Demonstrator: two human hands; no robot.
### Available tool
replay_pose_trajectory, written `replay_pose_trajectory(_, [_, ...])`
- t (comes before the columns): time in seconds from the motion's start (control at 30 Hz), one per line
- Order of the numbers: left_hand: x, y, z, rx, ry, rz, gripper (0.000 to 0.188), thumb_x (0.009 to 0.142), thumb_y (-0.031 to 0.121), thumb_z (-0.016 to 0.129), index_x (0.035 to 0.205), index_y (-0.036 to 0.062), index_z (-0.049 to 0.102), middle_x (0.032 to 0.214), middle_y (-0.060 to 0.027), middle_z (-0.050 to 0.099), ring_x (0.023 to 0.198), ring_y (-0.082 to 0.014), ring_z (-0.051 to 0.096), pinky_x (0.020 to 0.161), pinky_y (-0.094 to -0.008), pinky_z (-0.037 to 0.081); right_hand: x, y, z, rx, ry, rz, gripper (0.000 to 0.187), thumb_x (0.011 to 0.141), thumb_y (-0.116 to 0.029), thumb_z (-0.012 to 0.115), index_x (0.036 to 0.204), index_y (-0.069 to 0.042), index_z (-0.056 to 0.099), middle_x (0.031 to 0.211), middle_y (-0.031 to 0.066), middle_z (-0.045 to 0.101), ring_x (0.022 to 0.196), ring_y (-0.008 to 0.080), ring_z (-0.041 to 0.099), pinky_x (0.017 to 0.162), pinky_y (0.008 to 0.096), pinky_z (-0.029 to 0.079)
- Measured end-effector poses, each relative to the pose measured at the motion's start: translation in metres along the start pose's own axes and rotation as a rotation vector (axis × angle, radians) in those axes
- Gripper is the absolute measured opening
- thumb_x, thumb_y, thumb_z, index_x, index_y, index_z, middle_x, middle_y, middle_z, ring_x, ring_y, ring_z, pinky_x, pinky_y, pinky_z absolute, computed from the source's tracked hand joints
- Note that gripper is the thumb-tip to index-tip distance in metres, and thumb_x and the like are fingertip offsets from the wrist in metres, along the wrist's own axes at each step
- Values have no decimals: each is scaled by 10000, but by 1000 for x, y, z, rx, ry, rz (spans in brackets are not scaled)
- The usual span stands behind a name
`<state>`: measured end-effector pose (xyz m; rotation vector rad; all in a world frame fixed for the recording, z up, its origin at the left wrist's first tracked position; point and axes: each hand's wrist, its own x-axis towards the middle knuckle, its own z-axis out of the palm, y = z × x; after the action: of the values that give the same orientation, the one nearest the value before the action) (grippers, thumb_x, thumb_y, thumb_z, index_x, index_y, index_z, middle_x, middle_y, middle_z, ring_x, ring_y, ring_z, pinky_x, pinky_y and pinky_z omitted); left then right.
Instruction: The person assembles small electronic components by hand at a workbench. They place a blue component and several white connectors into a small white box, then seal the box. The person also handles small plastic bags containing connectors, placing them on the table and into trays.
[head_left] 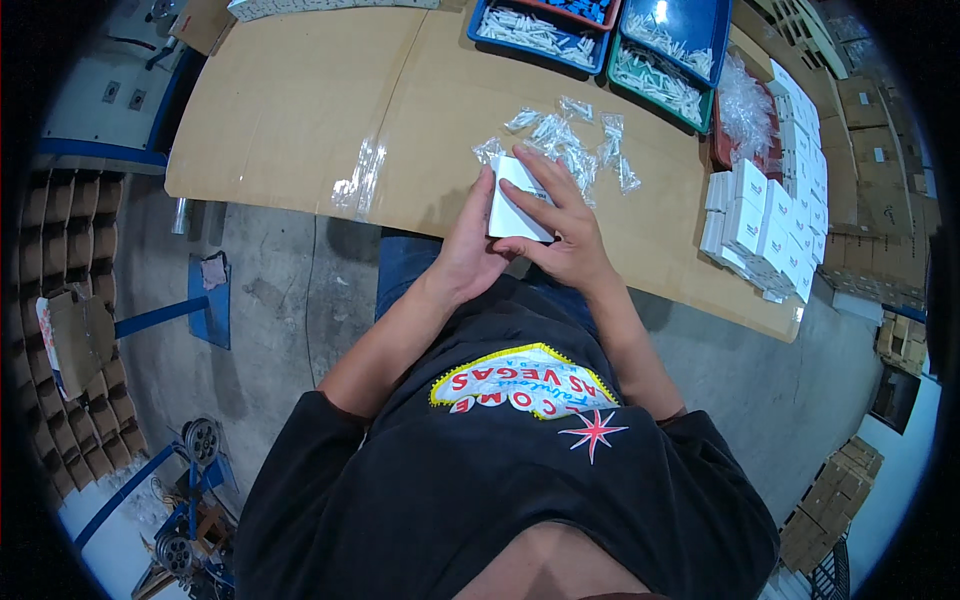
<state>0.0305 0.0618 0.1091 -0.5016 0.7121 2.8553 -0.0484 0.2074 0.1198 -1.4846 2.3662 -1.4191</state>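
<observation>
A small white box [516, 212] is held between my two hands, just over the table's near edge. My left hand [470, 245] grips it along its left side and from below. My right hand [568, 232] lies over its right side, with the fingers across the top face and the thumb at the near edge. Just beyond the box, small clear plastic packets [562, 140] holding white pieces lie in a loose pile, partly hidden by my right fingers. Whether the box is open at an end cannot be seen.
Cardboard covers the table [290, 110]. At the far side stand a blue tray [535, 62] and a green tray [690, 122] of white pieces. Stacked white boxes [765, 235] fill the right side, beside a red tray of clear bags [745, 110].
</observation>
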Motion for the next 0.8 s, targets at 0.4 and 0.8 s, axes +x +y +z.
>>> replay_pose_trajectory(0.4, [1, 11, -13, 679, -46, 276, 415, 1028, 188, 631, 1379, -6, 524, 1254, -74, 645, 1174, -142, 593, 1025, -313, 460, 14, -21, 1, 313, 359, 180, 659, 873, -272, 794, 1398, -31, 476, 1424, 177, 572, 1411, 303, 447, 1158, 413, 357])
replay_pose_trajectory(0.8, [-12, -18, 40, 826, -48, 605, 390, 1005, 113, 663, 1339, -38, 530, 1191, -88, 652, 1066, -101, 602, 906, -258, 498, 27, -5, -1, 319, 800, 429, 589, 1100, -399, 434, 714, 1, 629, 627, 12, 571, 607, 81, 506, 566, 282, 387])
